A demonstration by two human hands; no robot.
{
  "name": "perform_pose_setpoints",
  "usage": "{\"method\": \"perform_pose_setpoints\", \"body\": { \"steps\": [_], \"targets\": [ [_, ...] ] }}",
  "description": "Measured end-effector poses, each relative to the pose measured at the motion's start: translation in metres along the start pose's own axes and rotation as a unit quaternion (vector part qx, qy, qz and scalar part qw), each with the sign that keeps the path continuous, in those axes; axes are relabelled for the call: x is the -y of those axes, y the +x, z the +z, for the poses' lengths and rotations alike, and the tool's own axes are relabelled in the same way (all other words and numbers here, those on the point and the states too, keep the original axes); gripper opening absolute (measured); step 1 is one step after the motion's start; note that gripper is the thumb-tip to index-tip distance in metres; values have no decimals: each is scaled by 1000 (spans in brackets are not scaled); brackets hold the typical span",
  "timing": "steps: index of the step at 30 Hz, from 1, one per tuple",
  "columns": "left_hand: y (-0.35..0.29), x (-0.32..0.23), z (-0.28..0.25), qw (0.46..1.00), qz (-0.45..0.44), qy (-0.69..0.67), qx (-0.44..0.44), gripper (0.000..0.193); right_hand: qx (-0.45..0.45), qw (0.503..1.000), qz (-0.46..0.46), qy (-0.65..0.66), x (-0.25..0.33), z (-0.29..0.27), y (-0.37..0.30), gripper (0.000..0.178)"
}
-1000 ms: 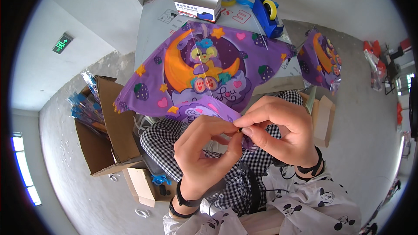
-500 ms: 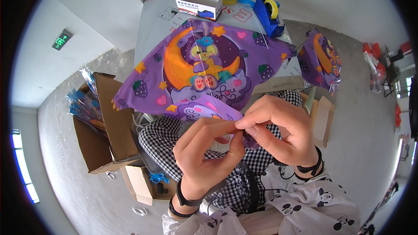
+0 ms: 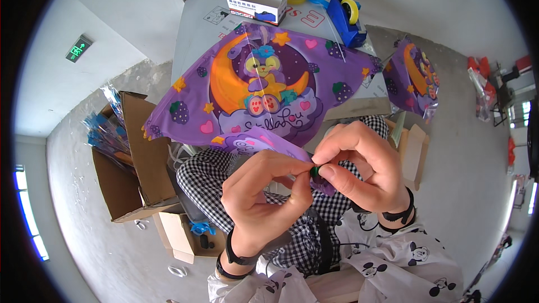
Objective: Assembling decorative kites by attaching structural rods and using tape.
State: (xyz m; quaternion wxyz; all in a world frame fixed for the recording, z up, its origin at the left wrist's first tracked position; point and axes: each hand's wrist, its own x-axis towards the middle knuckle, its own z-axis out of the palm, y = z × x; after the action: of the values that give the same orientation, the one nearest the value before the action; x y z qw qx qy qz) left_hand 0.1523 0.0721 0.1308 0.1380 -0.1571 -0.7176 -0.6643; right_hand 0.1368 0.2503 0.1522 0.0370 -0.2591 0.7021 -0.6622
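A purple cartoon kite point(image 3: 264, 87) with an orange moon and stars lies spread from the grey table point(image 3: 196, 28) down over my lap. Its lower tip is folded up toward me. My left hand point(image 3: 264, 202) pinches that folded purple tip from below. My right hand point(image 3: 365, 171) meets it from the right, thumb and forefinger squeezing a small dark green piece point(image 3: 315, 171) against the fabric. Both hands touch at the fingertips above my checked trousers.
A white carton point(image 3: 259, 0), a blue tape dispenser point(image 3: 345, 17) and blue ribbons sit at the table's far end. Another purple kite point(image 3: 418, 78) hangs at the right. Open cardboard boxes point(image 3: 132, 163) with packed kites stand on the floor to my left.
My hands stay pinched together on the kite's tip, with only slight finger shifts. The kite has barely moved.
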Motion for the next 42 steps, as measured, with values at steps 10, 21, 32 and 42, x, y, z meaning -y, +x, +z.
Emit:
{"method": "perform_pose_setpoints", "body": {
  "steps": [10, 21, 32, 42],
  "targets": [
    [-5, 1, 0, 996, -45, -74, 13, 18, -21, 1000, 7, -2, -7, 1, -1, 14],
    [-5, 0, 5, 998, -45, -41, -6, 20, -25, 1000, 11, 4, -7, 0, -2, 13],
    [-6, -5, 3, 982, -151, -116, -18, 15, 10, 991, 95, 96, 0, -8, -1, 14],
    [-6, -6, 1, 976, -177, -128, -7, 12, -11, 993, 88, 79, 0, -5, 0, 18]
  ]
}}
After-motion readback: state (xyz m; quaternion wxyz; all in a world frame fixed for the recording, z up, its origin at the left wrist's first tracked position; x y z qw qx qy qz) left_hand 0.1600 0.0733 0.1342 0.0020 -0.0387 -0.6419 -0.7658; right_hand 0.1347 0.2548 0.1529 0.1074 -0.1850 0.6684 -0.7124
